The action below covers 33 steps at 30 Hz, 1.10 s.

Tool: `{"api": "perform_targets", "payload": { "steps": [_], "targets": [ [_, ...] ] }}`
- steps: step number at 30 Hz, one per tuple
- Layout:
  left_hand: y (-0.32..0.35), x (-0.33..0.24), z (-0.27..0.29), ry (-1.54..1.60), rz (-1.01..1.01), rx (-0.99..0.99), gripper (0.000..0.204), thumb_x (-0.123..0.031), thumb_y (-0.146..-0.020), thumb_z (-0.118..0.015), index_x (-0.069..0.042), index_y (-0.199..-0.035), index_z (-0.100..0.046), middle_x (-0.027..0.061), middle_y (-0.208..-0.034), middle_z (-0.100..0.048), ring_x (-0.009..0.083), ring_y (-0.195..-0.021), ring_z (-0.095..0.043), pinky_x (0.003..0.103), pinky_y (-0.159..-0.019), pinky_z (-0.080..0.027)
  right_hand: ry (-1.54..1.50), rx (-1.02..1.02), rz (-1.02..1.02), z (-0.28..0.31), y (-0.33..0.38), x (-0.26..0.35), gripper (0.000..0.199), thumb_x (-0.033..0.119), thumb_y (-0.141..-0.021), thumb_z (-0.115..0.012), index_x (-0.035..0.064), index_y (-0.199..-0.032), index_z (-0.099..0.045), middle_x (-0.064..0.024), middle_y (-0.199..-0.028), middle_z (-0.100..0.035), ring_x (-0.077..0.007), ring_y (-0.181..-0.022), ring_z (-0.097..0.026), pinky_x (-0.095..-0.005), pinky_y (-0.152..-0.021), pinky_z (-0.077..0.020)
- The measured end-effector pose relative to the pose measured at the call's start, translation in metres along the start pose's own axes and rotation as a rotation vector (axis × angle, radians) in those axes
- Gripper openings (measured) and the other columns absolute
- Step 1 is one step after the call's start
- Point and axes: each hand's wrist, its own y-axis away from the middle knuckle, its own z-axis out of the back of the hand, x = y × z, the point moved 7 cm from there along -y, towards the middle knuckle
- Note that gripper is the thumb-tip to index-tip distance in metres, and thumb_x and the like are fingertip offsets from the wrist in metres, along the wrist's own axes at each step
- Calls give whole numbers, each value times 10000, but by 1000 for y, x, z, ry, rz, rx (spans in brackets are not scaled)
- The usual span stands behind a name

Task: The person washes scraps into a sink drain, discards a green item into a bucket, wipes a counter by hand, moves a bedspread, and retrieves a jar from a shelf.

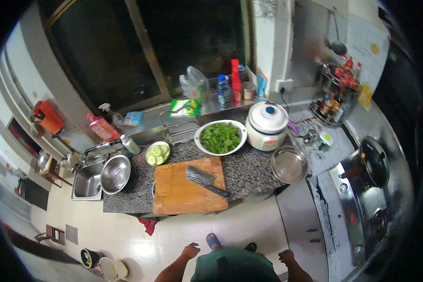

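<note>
Both of my hands hang in front of my body, away from the counter, and I see nothing in either. My left hand (191, 250) is loosely bent with its fingers apart. On the other side, my right hand (286, 256) has its fingers half curled but not closed. Ahead, a cleaver (207, 180) with a black handle lies across a wooden cutting board (181, 199). Behind the board stand a small bowl of cucumber slices (158, 153) and a white basin of leafy greens (220, 137).
A white rice cooker (267, 126) and an empty-looking metal bowl (289, 164) stand to the right. Further right, a wok (375, 162) sits on the gas stove (350, 211). At the left, a steel bowl (116, 174) is beside the sink (87, 182). Bottles (236, 82) line the windowsill.
</note>
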Motion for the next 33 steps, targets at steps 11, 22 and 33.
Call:
{"api": "perform_targets", "payload": {
  "steps": [11,22,33],
  "targets": [
    [17,53,12,49,196,10,446,-365,-689,-527,-118,-1060,-508,149,-988,-556,304,-938,-514,379,-814,-414,78,70,95,-36,-6,65,201,96,-698,-608,5,-800,-461,-111,-659,-577,-176,-508,-556,-282,-392,-432],
    [-13,46,16,56,139,37,461,-382,-699,-506,-135,-1088,-492,141,-1021,-545,308,-962,-502,382,-836,-399,9,29,-31,-36,6,30,146,119,-703,-618,14,-750,-529,-81,-606,-555,-169,-512,-555,-300,-432,-448],
    [14,8,16,48,90,-74,414,-353,-716,-512,-86,-1032,-513,129,-904,-591,283,-912,-532,367,-812,-409,-258,368,276,-32,-7,-1,179,130,-751,-495,7,-861,-561,-84,-634,-553,-173,-456,-493,-292,-355,-386]
  ]
}}
